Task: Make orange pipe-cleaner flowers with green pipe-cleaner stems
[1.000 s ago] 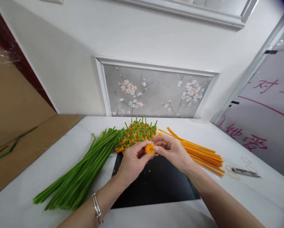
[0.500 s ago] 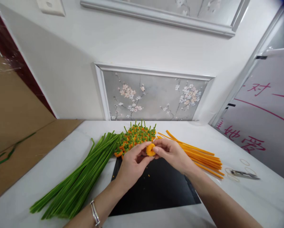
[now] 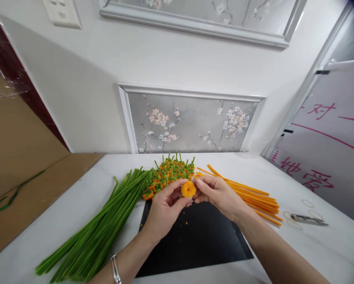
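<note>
Head-cam view: an orange chenille rosette point(image 3: 188, 189) sits btwn two bare hands, held up at what looks like the far end of the black mat point(image 3: 194, 240) on a white worktop point(image 3: 336, 252). L hand point(image 3: 163, 209) has its grip pinching the rosette, index finger along the top, thumb below; R hand point(image 3: 221, 195) has fingertips bunched at the opposite rim, but whether they pinch or just touch can't be told. Relation that counts: rosette lies right at L hand's fingertips and left of R hand's, w/ L the closer hold. Piece is round, so no long axis shows; its center hole faces the cam, approx. Past the mat's far end: a cluster of orange-and-green chenille pcs point(image 3: 172, 169), stubs up. Left of mat: green chenille stems point(image 3: 105, 221), running toward the near-left. Right of mat: orange chenille stems point(image 3: 256, 199), then metal snips point(image 3: 309, 220) nr elastic bands point(image 3: 308, 200).
</note>
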`<state>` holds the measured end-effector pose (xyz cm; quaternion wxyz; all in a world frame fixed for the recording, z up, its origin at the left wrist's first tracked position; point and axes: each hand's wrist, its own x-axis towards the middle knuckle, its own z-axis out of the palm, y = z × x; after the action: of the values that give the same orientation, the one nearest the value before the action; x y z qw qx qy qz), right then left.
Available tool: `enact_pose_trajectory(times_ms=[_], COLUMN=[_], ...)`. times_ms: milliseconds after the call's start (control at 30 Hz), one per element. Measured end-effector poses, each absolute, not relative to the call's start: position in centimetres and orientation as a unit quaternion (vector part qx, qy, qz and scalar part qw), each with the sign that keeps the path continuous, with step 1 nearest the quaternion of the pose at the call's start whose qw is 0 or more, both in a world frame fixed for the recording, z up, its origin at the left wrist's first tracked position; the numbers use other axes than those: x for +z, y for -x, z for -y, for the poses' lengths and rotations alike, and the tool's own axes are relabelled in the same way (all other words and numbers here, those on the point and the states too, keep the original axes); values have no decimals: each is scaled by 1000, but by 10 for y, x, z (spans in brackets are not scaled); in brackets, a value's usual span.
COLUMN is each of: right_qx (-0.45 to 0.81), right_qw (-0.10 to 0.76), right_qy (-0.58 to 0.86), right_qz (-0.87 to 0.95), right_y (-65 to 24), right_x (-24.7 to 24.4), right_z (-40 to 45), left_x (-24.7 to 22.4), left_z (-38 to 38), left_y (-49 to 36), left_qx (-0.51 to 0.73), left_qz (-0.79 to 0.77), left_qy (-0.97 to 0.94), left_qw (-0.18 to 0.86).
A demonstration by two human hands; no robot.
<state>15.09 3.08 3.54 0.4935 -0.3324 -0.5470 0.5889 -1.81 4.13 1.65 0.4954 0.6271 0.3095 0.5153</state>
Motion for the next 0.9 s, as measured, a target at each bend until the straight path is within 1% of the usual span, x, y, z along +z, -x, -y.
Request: enact_pose_trajectory(times_ms=[200,267,333,400,633,767,833,900], right_qx=[514,534,593,625,578,507,420,306], right_qw=[541,529,500,488,462,451,443,425], right_qy=[385,380,349,325,378,420,460,505], right_qz=[543,539,526,514,556,603,645,686], right_y=[-156,-157,-156,-155,-152,-159,-165,-170], right_x=[35,30,24,17,-1,-8,-9,-8], right_z=[-33,-35,-38,-41,-50,-59,-63,-65], left_x=[21,22,21,21,14,5,0,-4], left_z=[-41,-42,-43,-43,-37,-39,-40,-39], left_y=[20,22,23,24,19,15,14,13], left_qx=[523,524,527,527,525,511,491,466], left_qz=[-303,-304,-303,-302,-304,-322,-338,-360], left_qy=[-592,-577,-557,-537,-410,-351,-339,-338], left_qw=[533,547,565,586,681,715,728,734])
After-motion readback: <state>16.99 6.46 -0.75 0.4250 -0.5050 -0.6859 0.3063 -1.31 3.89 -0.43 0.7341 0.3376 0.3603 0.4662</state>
